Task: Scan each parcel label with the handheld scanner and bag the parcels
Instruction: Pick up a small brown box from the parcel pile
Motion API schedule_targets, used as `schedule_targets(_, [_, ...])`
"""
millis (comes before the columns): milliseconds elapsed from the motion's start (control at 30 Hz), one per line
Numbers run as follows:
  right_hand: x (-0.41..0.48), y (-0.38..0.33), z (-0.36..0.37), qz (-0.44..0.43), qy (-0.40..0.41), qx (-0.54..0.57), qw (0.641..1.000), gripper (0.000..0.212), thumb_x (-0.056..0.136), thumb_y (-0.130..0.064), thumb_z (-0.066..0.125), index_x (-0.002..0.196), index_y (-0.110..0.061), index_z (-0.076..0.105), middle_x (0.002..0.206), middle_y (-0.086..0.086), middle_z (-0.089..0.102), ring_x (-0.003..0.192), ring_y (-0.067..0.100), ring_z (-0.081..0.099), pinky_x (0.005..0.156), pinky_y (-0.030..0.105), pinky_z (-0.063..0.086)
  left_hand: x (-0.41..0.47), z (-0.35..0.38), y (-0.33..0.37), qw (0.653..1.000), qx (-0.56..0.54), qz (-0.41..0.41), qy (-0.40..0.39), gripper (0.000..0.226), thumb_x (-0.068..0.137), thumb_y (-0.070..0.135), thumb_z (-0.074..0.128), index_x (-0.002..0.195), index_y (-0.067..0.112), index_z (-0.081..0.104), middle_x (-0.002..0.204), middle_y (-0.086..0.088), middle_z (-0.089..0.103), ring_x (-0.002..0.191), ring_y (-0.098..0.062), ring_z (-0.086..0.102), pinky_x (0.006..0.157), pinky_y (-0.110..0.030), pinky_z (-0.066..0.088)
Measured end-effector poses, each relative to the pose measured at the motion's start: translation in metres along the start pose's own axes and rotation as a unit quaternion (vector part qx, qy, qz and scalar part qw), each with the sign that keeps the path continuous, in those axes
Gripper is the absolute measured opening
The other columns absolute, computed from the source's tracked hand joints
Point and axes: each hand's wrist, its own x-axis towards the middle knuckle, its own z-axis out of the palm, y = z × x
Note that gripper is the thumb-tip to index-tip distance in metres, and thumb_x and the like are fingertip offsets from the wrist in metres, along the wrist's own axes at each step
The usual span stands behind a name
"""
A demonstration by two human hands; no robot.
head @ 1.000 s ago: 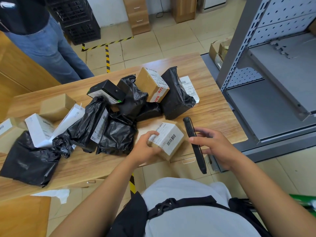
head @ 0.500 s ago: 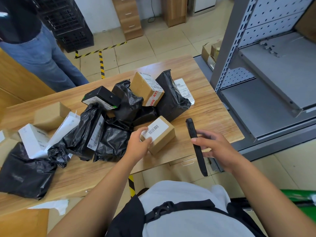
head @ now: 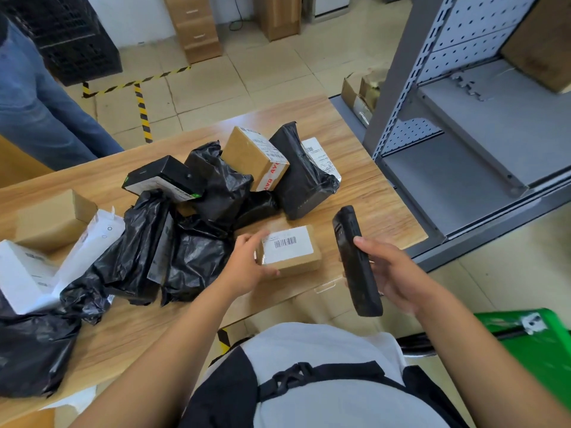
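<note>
parcel (head: 290,253) in left hand (head: 247,267), scanner (head: 355,261) alongside

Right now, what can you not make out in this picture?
Head view only:
- Label on the small box: print too small to read.
- Left hand: fingertips blurred.
- Black bagged parcels: plastic hides the contents.
- Green bag: cut off by the right edge.

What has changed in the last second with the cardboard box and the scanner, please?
The left hand turned the small brown cardboard box from tilted to flat on the wooden table, label up, still holding its left end. The right hand kept the black handheld scanner beside it. The parcel pile stayed.
</note>
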Motion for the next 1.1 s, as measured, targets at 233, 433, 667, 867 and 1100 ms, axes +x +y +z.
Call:
schedule_targets(233, [-0.002,-0.015,0.021,0.010,0.013,-0.041,0.999,0.034,0.065,-0.049,0.081,0.082,-0.019,0.079,0.093,0.013,0.065,0.091,0.036,0.056,0.093,0.053,0.047,0.000,-0.006,-0.005,0.999,-0.036,0.032,-0.015,0.098,0.062,0.015,0.093,0.143,0.022,0.039,0.134,0.009,0.035,0.124,-0.018,0.047,0.103,-0.041,0.047])
schedule_targets(433, [-0.005,-0.048,0.028,0.086,0.005,-0.281,0.956,0.059,0.054,-0.060,0.081,0.102,-0.025,0.079,0.098,-0.006,0.073,0.095,0.022,0.064,0.085,0.039,0.057,0.005,-0.009,-0.007,0.998,-0.032,0.051,-0.019,0.090,0.060,0.022,0.093,0.134,0.025,0.044,0.128,0.008,0.039,0.119,-0.016,0.046,0.101,-0.045,0.046])
schedule_targets(667, [0.003,-0.069,0.065,0.145,0.059,-0.572,0.805,0.059,0.049,-0.059,0.082,0.093,-0.022,0.069,0.089,0.004,0.074,0.076,0.024,0.073,0.062,0.031,0.052,0.007,-0.010,-0.011,0.996,-0.026,0.079,-0.024,0.080,0.064,0.018,0.090,0.129,0.019,0.045,0.124,0.000,0.040,0.112,-0.021,0.050,0.096,-0.044,0.046])
schedule_targets(867, [0.013,-0.071,0.087,0.203,0.095,-0.668,0.709,0.052,0.056,-0.056,0.085,0.085,-0.018,0.066,0.071,0.004,0.074,0.052,0.021,0.068,0.048,0.024,0.042,0.006,-0.012,-0.011,0.995,-0.032,0.092,-0.024,0.080,0.062,0.020,0.090,0.129,0.018,0.045,0.125,-0.001,0.041,0.112,-0.023,0.051,0.095,-0.041,0.047])
schedule_targets(1100, [0.010,-0.070,0.104,0.218,0.118,-0.691,0.679,0.057,0.047,-0.064,0.078,0.080,-0.019,0.066,0.066,0.003,0.074,0.061,0.024,0.071,0.050,0.025,0.040,0.007,-0.012,-0.014,0.994,-0.024,0.100,-0.031,0.084,0.066,0.026,0.090,0.134,0.020,0.041,0.131,-0.002,0.038,0.116,-0.025,0.049,0.096,-0.041,0.047])
